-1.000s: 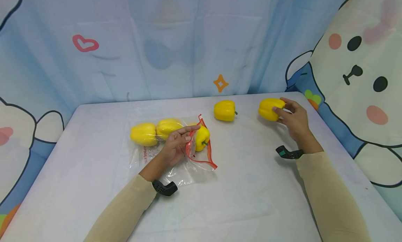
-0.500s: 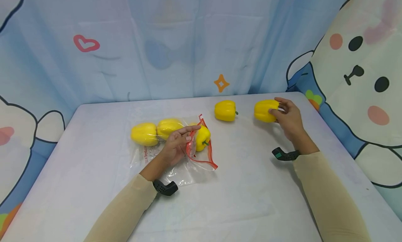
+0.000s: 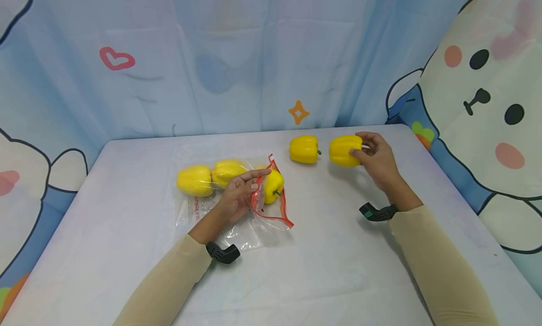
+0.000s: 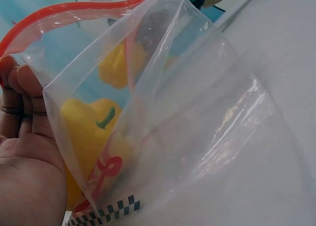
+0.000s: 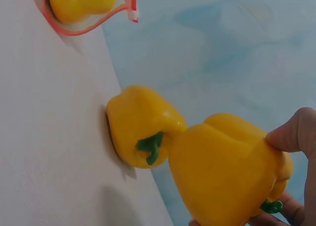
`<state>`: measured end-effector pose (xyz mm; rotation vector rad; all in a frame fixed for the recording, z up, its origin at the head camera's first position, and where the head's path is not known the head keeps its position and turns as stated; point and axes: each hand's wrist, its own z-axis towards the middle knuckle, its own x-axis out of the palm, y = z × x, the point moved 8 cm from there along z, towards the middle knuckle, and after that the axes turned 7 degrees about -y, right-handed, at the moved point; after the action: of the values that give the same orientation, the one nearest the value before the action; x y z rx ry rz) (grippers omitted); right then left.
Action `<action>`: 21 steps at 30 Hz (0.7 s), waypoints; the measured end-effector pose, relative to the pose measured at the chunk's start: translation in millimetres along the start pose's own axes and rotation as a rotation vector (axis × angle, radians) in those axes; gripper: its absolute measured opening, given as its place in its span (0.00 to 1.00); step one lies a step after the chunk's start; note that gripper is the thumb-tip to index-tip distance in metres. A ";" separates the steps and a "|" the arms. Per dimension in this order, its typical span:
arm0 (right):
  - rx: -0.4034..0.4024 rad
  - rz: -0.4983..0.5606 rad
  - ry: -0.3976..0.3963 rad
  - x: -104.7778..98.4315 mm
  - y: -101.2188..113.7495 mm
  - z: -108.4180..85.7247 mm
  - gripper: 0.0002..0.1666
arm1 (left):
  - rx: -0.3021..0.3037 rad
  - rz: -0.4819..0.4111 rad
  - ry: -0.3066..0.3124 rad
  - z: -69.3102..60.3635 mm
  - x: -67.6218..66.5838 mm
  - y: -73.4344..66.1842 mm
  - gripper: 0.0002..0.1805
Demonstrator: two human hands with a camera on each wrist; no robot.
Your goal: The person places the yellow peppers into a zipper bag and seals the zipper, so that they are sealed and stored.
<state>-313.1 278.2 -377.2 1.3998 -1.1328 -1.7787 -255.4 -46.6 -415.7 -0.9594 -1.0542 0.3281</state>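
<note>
My right hand (image 3: 378,160) grips a yellow pepper (image 3: 345,150) by its stem end, thumb on the near side; in the right wrist view the held pepper (image 5: 224,169) hangs over the table. Just left of it another yellow pepper (image 3: 303,149) lies on its side. A clear bag with a red zip edge (image 3: 284,197) lies at centre left with several yellow peppers inside, one (image 3: 273,186) at its mouth. My left hand (image 3: 237,199) holds the bag's edge at the mouth; the left wrist view shows its fingers (image 4: 30,83) behind the clear film, their grip partly hidden.
The white-covered table (image 3: 322,269) reaches back to a blue printed curtain (image 3: 237,72). On the right the curtain bears a large cartoon animal. A black band with a device (image 3: 378,213) sits on the right wrist, a similar one (image 3: 223,253) on the left.
My right hand has carried its pepper leftward, closer to the loose pepper. The left hand and the bag have stayed in place.
</note>
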 end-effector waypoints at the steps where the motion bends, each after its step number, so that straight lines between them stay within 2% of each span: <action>1: -0.007 0.005 0.005 1.1 0.5 -0.4 0.37 | 0.000 0.000 0.000 0.0 -0.2 0.0 0.23; 10: -0.058 0.062 0.066 12.5 11.5 -9.6 0.34 | -0.001 0.003 0.005 -0.5 -0.6 0.5 0.22; 21: -0.151 0.194 0.242 46.6 30.9 -32.8 0.27 | 0.007 0.008 0.009 -0.3 0.3 -0.4 0.22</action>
<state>-295.3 215.9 -373.3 1.3253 -0.9510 -1.4817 -255.1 -46.8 -415.3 -0.9585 -1.0405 0.3338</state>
